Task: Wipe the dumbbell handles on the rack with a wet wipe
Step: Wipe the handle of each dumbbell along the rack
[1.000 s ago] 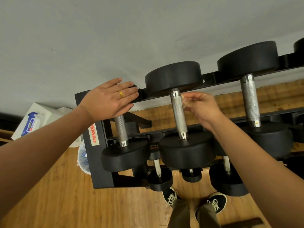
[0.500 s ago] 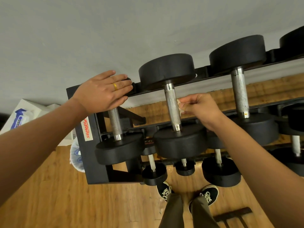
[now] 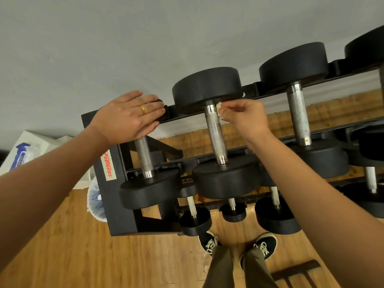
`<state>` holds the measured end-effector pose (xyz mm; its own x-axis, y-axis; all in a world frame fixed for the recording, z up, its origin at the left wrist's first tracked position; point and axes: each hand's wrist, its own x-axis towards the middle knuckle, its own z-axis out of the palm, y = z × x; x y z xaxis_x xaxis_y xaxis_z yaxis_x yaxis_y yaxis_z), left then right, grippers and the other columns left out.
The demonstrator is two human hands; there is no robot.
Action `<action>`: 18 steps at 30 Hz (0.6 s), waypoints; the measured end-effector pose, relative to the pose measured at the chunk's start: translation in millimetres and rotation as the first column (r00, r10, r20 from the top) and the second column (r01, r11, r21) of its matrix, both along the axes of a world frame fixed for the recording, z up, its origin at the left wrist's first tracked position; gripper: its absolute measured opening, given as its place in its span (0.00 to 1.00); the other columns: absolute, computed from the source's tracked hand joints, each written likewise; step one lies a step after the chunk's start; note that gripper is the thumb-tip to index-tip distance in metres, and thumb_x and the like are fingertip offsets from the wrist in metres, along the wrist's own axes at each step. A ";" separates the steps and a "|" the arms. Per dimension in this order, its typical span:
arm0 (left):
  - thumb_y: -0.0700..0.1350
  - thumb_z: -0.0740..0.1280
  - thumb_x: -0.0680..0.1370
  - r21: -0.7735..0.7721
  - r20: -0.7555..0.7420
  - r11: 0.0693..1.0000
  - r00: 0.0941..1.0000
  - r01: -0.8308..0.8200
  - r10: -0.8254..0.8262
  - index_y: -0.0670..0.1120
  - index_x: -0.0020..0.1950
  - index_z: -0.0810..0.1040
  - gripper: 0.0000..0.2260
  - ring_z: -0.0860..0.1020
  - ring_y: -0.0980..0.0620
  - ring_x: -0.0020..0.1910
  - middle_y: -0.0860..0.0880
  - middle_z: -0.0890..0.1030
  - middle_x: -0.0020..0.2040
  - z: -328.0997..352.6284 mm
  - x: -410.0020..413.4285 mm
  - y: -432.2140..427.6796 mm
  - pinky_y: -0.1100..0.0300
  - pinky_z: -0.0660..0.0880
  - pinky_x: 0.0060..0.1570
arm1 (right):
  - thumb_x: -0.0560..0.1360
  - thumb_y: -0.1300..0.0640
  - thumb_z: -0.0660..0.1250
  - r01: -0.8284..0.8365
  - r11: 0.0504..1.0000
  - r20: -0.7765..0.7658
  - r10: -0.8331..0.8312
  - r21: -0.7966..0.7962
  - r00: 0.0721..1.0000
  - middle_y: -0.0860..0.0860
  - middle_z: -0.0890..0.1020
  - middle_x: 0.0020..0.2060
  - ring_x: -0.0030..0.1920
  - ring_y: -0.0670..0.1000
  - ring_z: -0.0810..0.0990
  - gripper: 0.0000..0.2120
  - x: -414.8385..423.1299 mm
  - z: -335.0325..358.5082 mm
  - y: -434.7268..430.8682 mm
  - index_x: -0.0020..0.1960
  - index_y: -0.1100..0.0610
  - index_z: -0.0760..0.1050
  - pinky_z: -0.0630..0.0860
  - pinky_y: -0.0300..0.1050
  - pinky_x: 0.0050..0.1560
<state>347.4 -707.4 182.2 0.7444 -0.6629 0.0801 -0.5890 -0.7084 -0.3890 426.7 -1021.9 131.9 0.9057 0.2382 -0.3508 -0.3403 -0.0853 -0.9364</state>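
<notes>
**Steel handle meets the wipe**

The right hand (image 3: 246,118) pinches a small white wet wipe (image 3: 218,108) in curled fingers, holding it against the far end of the middle dumbbell handle (image 3: 216,136), just left of its fingertips. The left hand (image 3: 128,116) lies flat, fingers straight, on the far head of the neighbouring dumbbell (image 3: 149,190) at the end of the rack (image 3: 116,194).

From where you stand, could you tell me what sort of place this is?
Probably a gym or home workout room: a tiered black dumbbell rack with a Fitness sticker, and rows of black dumbbells with knurled steel handles.
</notes>
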 end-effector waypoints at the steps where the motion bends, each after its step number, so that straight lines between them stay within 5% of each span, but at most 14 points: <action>1: 0.49 0.61 0.86 -0.002 0.000 1.000 1.000 -0.002 0.002 0.41 0.70 0.78 0.17 0.77 0.42 0.69 0.42 0.80 0.67 -0.1 -0.2 0.2 0.45 0.69 0.70 | 0.74 0.63 0.74 0.004 1.000 0.019 -0.003 -0.006 1.000 0.50 0.86 0.43 0.46 0.47 0.86 0.05 0.9 0.6 4.2 0.47 0.55 0.84 0.81 0.38 0.49; 9: 0.49 0.61 0.86 -0.011 -0.001 1.000 1.000 -0.001 0.001 0.41 0.70 0.78 0.17 0.77 0.42 0.69 0.42 0.81 0.67 -0.2 -0.2 0.9 0.45 0.70 0.70 | 0.74 0.63 0.74 -0.121 0.972 0.105 0.144 -0.200 0.984 0.46 0.86 0.39 0.42 0.42 0.84 0.07 -26.7 -9.1 -16.5 0.43 0.51 0.84 0.80 0.36 0.50; 18: 0.49 0.61 0.86 -0.004 -0.006 1.000 1.000 0.000 0.000 0.41 0.70 0.78 0.17 0.77 0.42 0.69 0.42 0.80 0.67 0.1 0.0 -0.7 0.44 0.70 0.70 | 0.76 0.62 0.73 -0.131 0.961 0.168 0.175 -0.243 0.970 0.47 0.85 0.43 0.43 0.39 0.82 0.03 -8.2 3.3 -3.9 0.49 0.58 0.84 0.75 0.26 0.46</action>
<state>347.4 -708.1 182.2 0.7446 -0.6629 0.0780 -0.5916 -0.7095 -0.3830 418.5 -1025.9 135.3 0.9188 0.3126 -0.2408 -0.1278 -0.3418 -0.9310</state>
